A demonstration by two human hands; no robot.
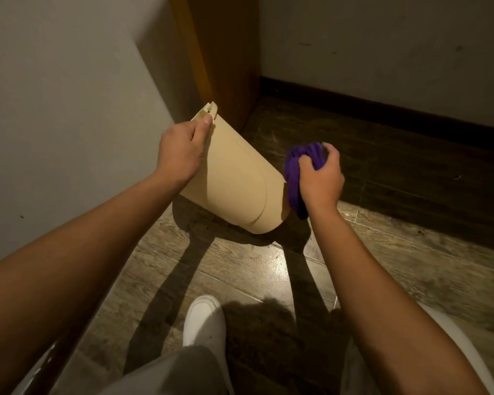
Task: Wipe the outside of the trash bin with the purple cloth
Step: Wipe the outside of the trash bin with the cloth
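A beige plastic trash bin [234, 178] is tilted above the floor, its rim up at the left and its base pointing down to the right. My left hand [181, 151] grips the rim near a notched tab. My right hand [320, 178] is closed on a bunched purple cloth [295, 172], which presses against the bin's base end at the right. The inside of the bin is hidden.
A white wall [69, 109] stands close on the left and a wooden post [220, 61] rises behind the bin. A dark baseboard [382, 112] runs along the far wall. My white shoe [204, 320] rests on the wood-look floor [254, 266] below the bin.
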